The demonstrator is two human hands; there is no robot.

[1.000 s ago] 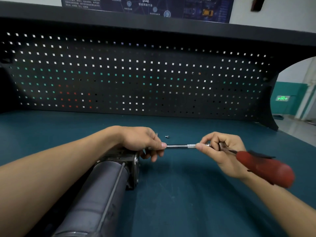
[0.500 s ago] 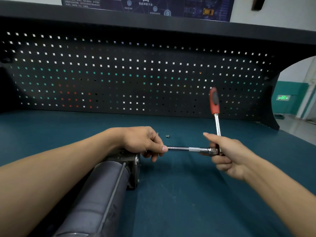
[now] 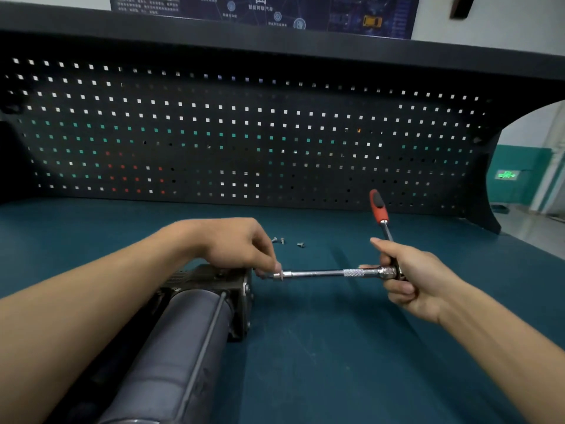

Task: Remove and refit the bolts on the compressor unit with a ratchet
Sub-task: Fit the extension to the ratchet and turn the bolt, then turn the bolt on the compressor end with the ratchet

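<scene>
- Head view: the compressor unit (image 3: 183,347) lies on the teal surface (image 3: 336,362) at lower left. Its grey cylinder runs away from the person to a dark end plate (image 3: 246,290).
- The ratchet (image 3: 378,209) is to the right of that plate, red handle standing up. Its head sits low in the right hand (image 3: 412,283), whose grip is curled round the head with the index finger laid straight beside the shank.
- From the head an extension bar (image 3: 318,273) runs level, its long axis across the view and pointing left at the end plate.
- The left hand (image 3: 235,246) arches over the top of the unit, its grip pinched together on the bar's far tip. The fingers hide whether the tip carries a bolt or touches the plate.
- Three loose bolts (image 3: 282,240) lie on the surface just beyond the left knuckles, so some bolts look to be out already.
- The coming move likely turns on lining the tip up with a hole in the plate face, travelling left along the bar's axis. The left hand is nearer and would steer, while the right would do the turning.
- There is open surface to the right and in front, and the pegboard (image 3: 244,133) stands well behind. The bar rides low, so a downward handle swing would probably meet the surface.
</scene>
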